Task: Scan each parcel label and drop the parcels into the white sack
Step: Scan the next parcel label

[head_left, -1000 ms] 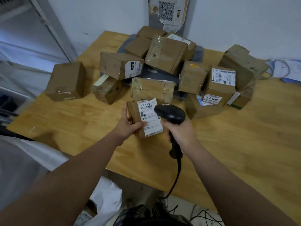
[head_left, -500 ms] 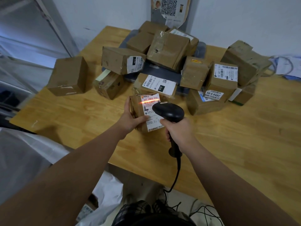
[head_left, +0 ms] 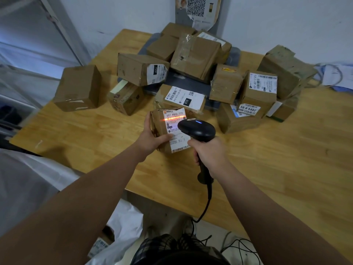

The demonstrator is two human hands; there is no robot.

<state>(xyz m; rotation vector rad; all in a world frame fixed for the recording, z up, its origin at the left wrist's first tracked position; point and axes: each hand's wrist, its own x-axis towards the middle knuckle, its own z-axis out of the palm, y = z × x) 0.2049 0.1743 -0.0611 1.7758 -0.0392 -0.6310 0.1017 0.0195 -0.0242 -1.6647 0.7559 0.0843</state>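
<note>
I see the left hand (head_left: 152, 138) holding a small parcel (head_left: 158, 121), with the thumb on the front and the fingers round its left side. The small parcel is over the wooden worktop (head_left: 267, 159), but I cannot tell if it rests on it or is lifted a little. Its white label (head_left: 176, 114) faces up at me, and a bright orange-red line (head_left: 173, 118) lies across the top part of the label. Just right of the small parcel is the black scanner (head_left: 198, 129), with a tiny blue light on top. The right hand (head_left: 208, 152) is wrapped tight round the scanner's handle, and the scanner's head hides part of the label. A black cable (head_left: 207, 203) hangs from the handle, below the small parcel. Right behind the small parcel lies a flat parcel (head_left: 183, 96) marked "010". Behind that is a heap of brown parcels (head_left: 194, 54). One brown box (head_left: 78, 88) sits alone, well to the left of the small parcel. The white sack (head_left: 28, 184) is low down, to the left of the small parcel.
</note>
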